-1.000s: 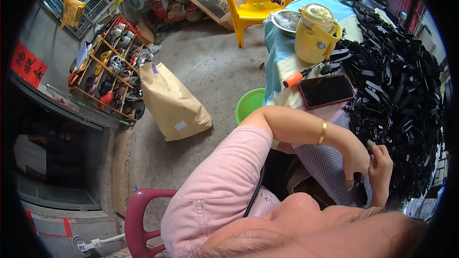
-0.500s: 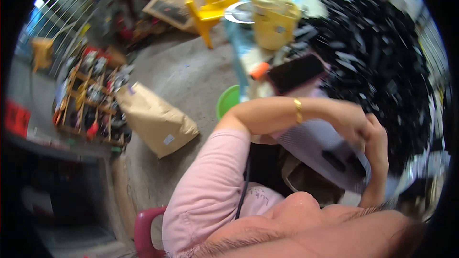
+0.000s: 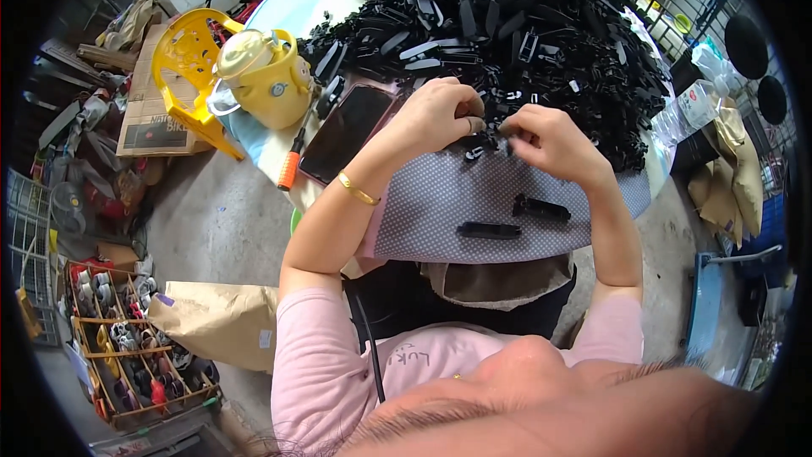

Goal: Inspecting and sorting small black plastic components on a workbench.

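A big heap of small black plastic parts covers the far part of the round table. Along its near edge, my left hand is closed, thumb and fingers curled together at the black pieces. Facing it a short way to the right, my right hand also has its fingers bent together beside the heap. What either hand pinches is too small to make out. On the grey dotted cloth nearer to me lie two longer black plastic pieces, one to the left and another to the right.
Left of my left arm are a dark-screened phone, a screwdriver with an orange handle and a yellow lidded bucket. A yellow chair stands beyond. Brown paper bag and shoe rack are on the floor at left.
The view has swung to the right, so the table sits more central. My hands, close together before, are now apart at the heap's near edge.
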Action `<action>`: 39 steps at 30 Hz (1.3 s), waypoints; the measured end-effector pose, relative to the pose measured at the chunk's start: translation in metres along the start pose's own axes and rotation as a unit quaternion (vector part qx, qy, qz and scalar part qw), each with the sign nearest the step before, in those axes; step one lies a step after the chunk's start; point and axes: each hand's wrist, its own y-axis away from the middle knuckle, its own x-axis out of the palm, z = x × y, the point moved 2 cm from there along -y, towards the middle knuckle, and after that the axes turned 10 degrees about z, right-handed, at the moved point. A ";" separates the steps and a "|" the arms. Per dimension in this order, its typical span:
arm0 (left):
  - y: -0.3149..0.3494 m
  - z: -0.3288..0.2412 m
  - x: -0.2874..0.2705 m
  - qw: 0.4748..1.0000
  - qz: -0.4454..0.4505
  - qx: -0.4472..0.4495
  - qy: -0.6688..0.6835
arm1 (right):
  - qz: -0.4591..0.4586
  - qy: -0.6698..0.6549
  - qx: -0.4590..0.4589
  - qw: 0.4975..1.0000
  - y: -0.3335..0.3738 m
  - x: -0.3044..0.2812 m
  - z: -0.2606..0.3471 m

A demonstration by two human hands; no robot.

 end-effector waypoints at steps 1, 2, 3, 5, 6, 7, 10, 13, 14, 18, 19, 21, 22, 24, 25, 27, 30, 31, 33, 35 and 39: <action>0.000 0.001 0.001 1.000 0.000 0.000 -0.001 | 0.039 -0.011 0.016 0.999 0.000 0.001 0.002; -0.001 0.001 0.002 0.999 -0.033 -0.008 -0.017 | 0.034 0.021 0.012 0.999 0.001 0.006 -0.002; -0.002 0.001 0.001 0.997 -0.067 -0.017 -0.034 | 0.034 0.023 0.014 0.999 0.002 0.008 -0.006; -0.007 0.006 0.000 0.995 -0.073 -0.049 -0.052 | 0.036 0.068 -0.056 0.995 0.003 0.009 -0.007; -0.008 0.012 0.001 0.988 -0.124 -0.054 -0.079 | 0.055 0.053 -0.037 0.996 0.003 0.008 -0.006; -0.009 0.015 0.000 0.977 -0.174 -0.059 -0.106 | 0.052 0.054 -0.039 0.996 0.004 0.006 -0.005; -0.022 0.017 -0.003 0.974 -0.144 -0.092 -0.152 | 0.068 0.031 -0.057 0.996 0.005 0.006 -0.009; -0.037 0.017 0.003 0.962 -0.123 -0.126 -0.210 | 0.072 0.044 -0.081 0.993 0.007 0.006 -0.011; -0.041 0.018 0.003 0.955 -0.132 -0.129 -0.230 | 0.094 0.041 -0.052 0.993 0.006 0.005 -0.009; -0.055 0.023 0.005 0.945 -0.141 -0.141 -0.260 | 0.117 0.065 -0.012 0.991 0.005 0.006 -0.006; -0.057 0.022 0.005 0.943 -0.133 -0.156 -0.262 | 0.115 0.066 -0.011 0.991 0.005 0.005 -0.005; -0.057 0.025 0.008 0.938 -0.150 -0.148 -0.276 | 0.091 0.020 0.007 0.996 0.003 0.004 -0.002; -0.055 0.025 0.008 0.932 -0.167 -0.142 -0.288 | 0.090 0.021 0.006 0.996 0.002 0.003 -0.001; -0.050 0.019 0.006 0.942 -0.201 -0.105 -0.248 | -0.017 -0.066 -0.003 0.998 0.003 -0.003 0.000; -0.048 0.016 0.002 0.948 -0.234 -0.070 -0.206 | -0.027 -0.098 -0.002 0.995 0.003 -0.004 -0.004; -0.045 0.010 -0.005 0.952 -0.243 -0.050 -0.180 | -0.122 -0.187 -0.012 0.975 0.003 -0.004 -0.005; -0.038 0.002 -0.006 0.945 -0.149 -0.049 0.287 | -0.167 -0.194 -0.025 0.966 0.002 -0.007 -0.008; -0.036 0.001 -0.004 0.945 -0.149 -0.047 0.287 | -0.197 -0.193 -0.042 0.960 0.002 -0.007 -0.009; -0.032 0.006 0.005 0.887 -0.083 -0.086 0.446 | -0.216 -0.210 -0.057 0.952 -0.002 -0.004 -0.008; -0.034 0.007 0.010 0.843 -0.057 -0.073 0.530 | -0.254 -0.177 -0.102 0.945 -0.003 -0.004 -0.006; -0.031 -0.005 0.015 0.822 -0.025 -0.083 0.564 | -0.272 -0.124 -0.086 0.950 -0.003 -0.003 -0.008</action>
